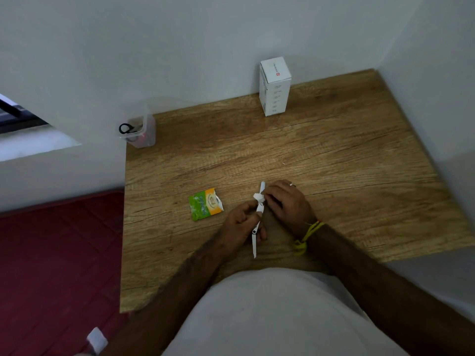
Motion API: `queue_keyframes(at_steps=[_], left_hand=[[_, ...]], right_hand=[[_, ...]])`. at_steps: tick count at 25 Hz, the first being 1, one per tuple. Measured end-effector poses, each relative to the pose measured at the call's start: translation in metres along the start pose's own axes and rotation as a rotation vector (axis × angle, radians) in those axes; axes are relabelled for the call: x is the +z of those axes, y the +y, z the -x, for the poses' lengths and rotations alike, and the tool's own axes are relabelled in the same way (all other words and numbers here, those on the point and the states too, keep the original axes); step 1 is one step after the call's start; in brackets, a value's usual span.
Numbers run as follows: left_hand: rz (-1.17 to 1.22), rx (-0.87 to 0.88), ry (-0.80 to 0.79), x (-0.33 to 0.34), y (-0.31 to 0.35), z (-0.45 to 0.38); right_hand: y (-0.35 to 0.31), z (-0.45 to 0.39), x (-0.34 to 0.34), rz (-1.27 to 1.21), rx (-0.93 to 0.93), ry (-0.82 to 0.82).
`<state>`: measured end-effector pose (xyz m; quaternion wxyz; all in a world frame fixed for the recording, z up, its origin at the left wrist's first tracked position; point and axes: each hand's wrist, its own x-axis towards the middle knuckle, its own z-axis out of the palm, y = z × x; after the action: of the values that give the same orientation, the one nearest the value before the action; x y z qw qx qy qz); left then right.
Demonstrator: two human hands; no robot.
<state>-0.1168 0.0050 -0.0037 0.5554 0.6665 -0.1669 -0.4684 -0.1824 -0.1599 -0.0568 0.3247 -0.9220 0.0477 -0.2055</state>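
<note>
Slanting just below the middle of the frame, a slim white tool [254,243] is held a little above the wooden table [334,160], its upper tip pointing away from the person and its lower end towards the pale shirt. The left hand [240,223] has its fingers curled round the middle of the tool and grips it. The right hand [284,201] pinches a small white wad [259,197] against the tool's upper part, fingertips closed on it. What the wad is made of cannot be told. A ring [292,185] sits on one right finger, and a yellow cord [307,236] is tied round the right wrist. Just left of the hands a torn green and orange sachet [205,204] lies flat on the wood. Farther off, at the table's upper left corner, a clear tub [144,140] holds black-handled scissors [125,129]. A tall white box [274,88] stands upright against the wall at upper centre. A red mat [51,253] fills the lower left.
</note>
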Motion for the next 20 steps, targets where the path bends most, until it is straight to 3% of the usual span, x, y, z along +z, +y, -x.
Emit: queue_keyframes(at_steps=[3, 6, 10, 20], left_hand=[[-0.002, -0.002, 0.002, 0.000, -0.001, 0.000], [-0.015, -0.004, 0.000, -0.002, -0.004, -0.003], [-0.005, 0.001, 0.018, -0.002, -0.006, -0.003], [-0.022, -0.003, 0.020, 0.000, -0.002, -0.003]], right_hand=[[0.000, 0.003, 0.002, -0.037, -0.003, -0.031], [-0.004, -0.008, 0.001, -0.123, 0.153, 0.044], [-0.007, -0.006, 0.004, -0.187, 0.222, 0.129], [-0.010, -0.004, -0.007, -0.213, 0.124, 0.037]])
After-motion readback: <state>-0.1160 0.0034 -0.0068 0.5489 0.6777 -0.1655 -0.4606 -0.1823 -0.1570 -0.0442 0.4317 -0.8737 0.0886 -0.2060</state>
